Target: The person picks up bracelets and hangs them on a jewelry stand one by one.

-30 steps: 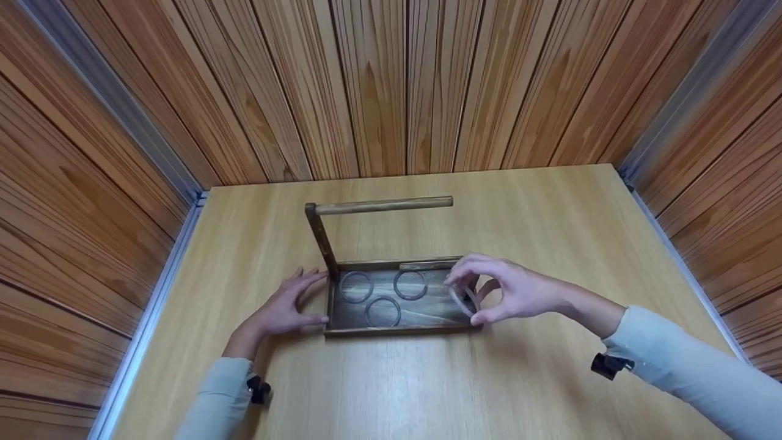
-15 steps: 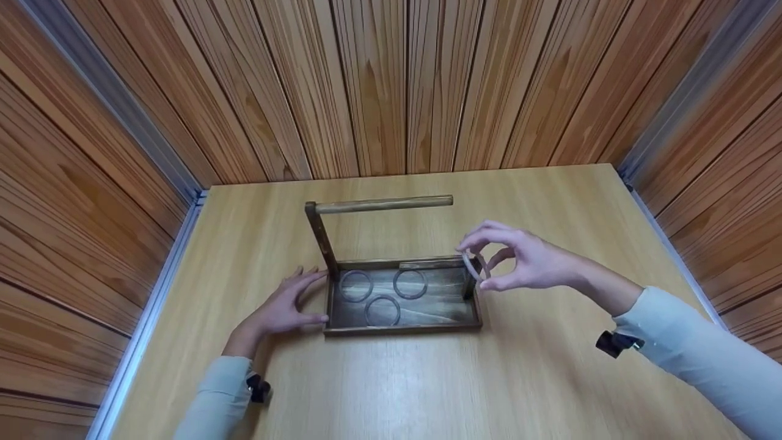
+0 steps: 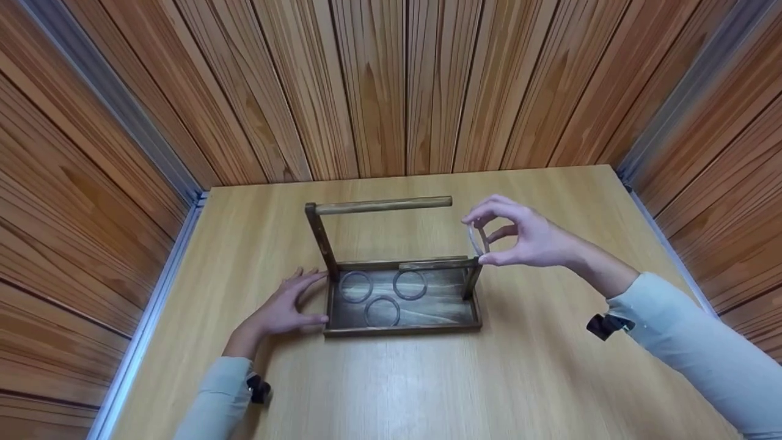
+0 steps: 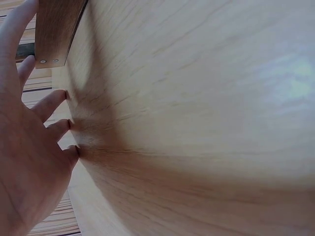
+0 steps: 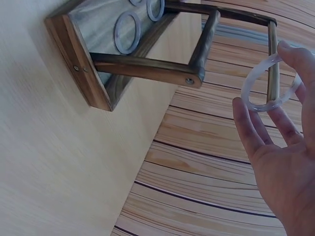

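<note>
My right hand (image 3: 524,237) pinches a pale, translucent bangle (image 5: 249,86) between thumb and fingers. It holds the bangle upright in the air, just right of the free end of the upper bar (image 3: 385,205). Below it stands a dark wooden bangle stand (image 3: 403,330), a shallow tray with a tall post and bar at the left and a shorter post and bar at the right. Inside the tray lie three more bangles (image 3: 410,298), flat. My left hand (image 3: 284,308) rests against the tray's left end with fingers spread; thumb and forefinger touch its side.
The stand sits on a light wood table (image 3: 391,385). Slatted wood walls (image 3: 385,91) rise behind and at both sides, with metal rails (image 3: 146,311) along the side edges. The lower bar (image 3: 434,264) crosses the tray's back right.
My right hand has lifted the bangle up and away from me, from over the tray's right end to near bar height. The left hand and the stand have stayed put.
</note>
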### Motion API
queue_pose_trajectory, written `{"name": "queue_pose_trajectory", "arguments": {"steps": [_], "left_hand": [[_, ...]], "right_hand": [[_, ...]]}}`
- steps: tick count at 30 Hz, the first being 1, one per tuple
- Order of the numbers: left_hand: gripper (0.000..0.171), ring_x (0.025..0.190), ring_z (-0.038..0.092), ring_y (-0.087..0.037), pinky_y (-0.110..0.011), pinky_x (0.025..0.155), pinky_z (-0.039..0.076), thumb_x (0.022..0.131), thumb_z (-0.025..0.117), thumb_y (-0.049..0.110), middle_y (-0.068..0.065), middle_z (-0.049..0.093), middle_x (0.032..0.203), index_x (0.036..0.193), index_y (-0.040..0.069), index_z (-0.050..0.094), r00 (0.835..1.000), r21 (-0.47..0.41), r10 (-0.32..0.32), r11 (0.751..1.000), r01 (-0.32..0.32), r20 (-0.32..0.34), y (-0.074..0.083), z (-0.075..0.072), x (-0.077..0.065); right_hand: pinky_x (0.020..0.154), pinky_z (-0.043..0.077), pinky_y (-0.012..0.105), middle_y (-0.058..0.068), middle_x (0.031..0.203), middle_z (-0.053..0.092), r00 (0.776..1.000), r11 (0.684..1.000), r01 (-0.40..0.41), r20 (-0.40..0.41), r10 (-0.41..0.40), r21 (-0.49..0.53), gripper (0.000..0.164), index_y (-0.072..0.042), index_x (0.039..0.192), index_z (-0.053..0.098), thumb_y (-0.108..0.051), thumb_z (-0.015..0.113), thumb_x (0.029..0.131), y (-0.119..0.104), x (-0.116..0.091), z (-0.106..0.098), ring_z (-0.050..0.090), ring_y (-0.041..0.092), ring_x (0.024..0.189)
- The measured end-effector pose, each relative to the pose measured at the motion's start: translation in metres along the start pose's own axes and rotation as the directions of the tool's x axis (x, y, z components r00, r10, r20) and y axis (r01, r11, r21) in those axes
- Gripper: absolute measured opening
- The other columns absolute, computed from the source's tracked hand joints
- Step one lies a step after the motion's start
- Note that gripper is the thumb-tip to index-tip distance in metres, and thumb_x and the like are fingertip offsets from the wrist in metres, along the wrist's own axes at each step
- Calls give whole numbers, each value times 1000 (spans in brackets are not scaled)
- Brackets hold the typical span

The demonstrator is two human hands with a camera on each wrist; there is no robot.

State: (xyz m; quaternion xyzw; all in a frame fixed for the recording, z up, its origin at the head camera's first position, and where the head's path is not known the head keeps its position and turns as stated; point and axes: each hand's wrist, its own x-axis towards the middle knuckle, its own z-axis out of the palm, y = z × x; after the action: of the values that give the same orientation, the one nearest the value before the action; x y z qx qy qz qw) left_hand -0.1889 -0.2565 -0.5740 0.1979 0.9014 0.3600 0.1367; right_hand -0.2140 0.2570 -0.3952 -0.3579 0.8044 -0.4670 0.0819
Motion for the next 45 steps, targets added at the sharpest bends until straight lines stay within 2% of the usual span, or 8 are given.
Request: {"name": "queue_pose_trajectory", "arguments": {"steps": [6,13,18,23,30,36,42,45], "left_hand": [[97,174,10,-59,-86,135,5,93,91,47,-28,30,184,173,17,46,1000,2,-1,1000,1,1,0,0,0],[96,175,8,-57,-85,136,5,93,91,47,-27,29,185,173,18,46,1000,-6,-13,1000,13,2,0,-1,1],[96,176,7,-56,-84,137,3,94,91,47,-25,29,186,173,19,45,1000,-27,-22,999,22,6,1,-2,0],[96,176,5,-57,-84,137,4,94,90,46,-25,27,187,174,21,44,999,-32,-32,999,33,16,0,-1,-1],[95,176,6,-56,-83,138,3,95,89,48,-24,26,187,175,23,43,999,-24,-30,999,30,17,0,-1,0],[95,176,7,-57,-84,137,5,95,90,48,-24,28,187,174,23,44,1000,-15,-25,1000,25,12,1,-1,0],[94,176,6,-56,-84,137,4,95,89,48,-24,27,187,174,25,44,999,-16,-31,999,31,15,1,0,-1],[94,176,5,-56,-84,137,4,95,89,49,-24,26,187,174,26,44,999,-15,-36,999,36,13,1,0,-1]], "right_hand": [[96,69,27,5,140,62,999,999,12,-50,-14,-34,62,-1,139,69,8,94,83,0,6,-6,62,11,123],[96,68,24,6,137,63,993,998,31,-113,-37,-51,64,-1,140,69,9,95,82,3,14,-11,64,15,123],[96,68,24,10,138,62,988,999,29,-149,-32,-21,65,0,139,68,10,95,81,10,19,-9,66,18,124],[97,68,26,6,138,62,984,999,28,-176,-24,20,66,0,139,67,12,94,80,13,23,-8,66,17,124],[100,68,25,7,136,64,978,997,71,-201,-61,43,67,-6,139,69,16,92,80,15,27,-9,67,22,127],[104,66,24,4,135,65,975,997,68,-214,-56,48,65,0,138,67,16,92,80,17,32,-9,68,17,127],[104,67,26,9,136,64,976,996,62,-213,-49,56,65,-4,137,67,14,93,81,18,36,-9,68,18,126],[104,67,26,3,136,64,978,996,70,-202,-58,53,65,2,138,65,14,92,81,18,39,-8,68,15,126]]}}
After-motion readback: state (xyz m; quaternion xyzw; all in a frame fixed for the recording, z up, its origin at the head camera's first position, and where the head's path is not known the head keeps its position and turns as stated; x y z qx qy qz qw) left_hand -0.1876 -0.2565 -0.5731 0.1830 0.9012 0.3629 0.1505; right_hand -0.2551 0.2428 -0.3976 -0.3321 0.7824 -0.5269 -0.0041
